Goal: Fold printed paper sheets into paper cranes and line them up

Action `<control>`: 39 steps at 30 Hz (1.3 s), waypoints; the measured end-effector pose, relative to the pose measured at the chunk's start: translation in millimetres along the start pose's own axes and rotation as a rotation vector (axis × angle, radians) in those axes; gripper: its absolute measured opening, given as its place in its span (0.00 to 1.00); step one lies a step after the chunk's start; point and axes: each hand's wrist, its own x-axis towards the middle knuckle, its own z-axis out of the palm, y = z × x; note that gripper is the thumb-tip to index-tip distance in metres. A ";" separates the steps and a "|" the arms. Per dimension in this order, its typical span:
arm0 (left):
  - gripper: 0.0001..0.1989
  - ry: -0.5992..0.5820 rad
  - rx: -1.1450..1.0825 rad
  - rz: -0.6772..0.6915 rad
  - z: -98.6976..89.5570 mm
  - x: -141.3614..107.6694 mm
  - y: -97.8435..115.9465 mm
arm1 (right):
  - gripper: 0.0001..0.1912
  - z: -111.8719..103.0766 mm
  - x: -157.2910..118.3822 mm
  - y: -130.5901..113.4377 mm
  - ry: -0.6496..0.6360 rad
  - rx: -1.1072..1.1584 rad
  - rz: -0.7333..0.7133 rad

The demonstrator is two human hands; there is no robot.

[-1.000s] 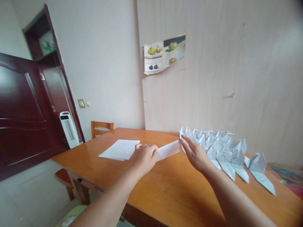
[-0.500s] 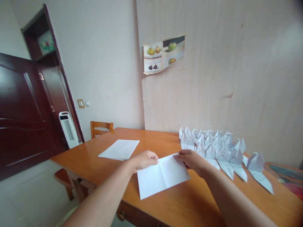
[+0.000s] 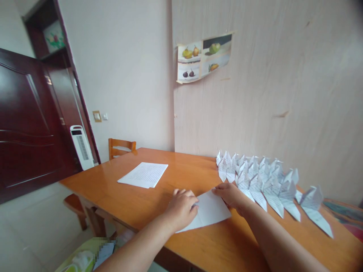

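Head view: a plain white sheet of paper [image 3: 214,213] is over the orange-brown wooden table [image 3: 195,168]; the right hand [image 3: 230,194] pinches its far right corner; the left hand [image 3: 183,207] covers its left part, gripping or merely pressing, I cannot tell. Folded white paper figures [image 3: 256,179] stand near the right hand.

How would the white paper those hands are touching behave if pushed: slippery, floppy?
The white paper would probably bend easily, since it looks thin. Released, it might slide readily, as the table beneath looks smooth and glossy. It seems unlikely to roll, being flat.
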 end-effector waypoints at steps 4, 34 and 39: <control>0.10 0.023 0.011 -0.006 5.0 -2.6 -0.6 | 0.13 -2.2 -1.8 -1.8 -0.012 -0.040 -0.046; 0.10 0.086 -0.101 -0.119 8.7 1.1 -0.5 | 0.19 32.2 -77.0 8.0 0.139 -0.968 -0.892; 0.11 0.070 -0.116 -0.121 6.5 1.1 -0.8 | 0.19 30.8 -76.9 8.1 0.153 -0.975 -0.921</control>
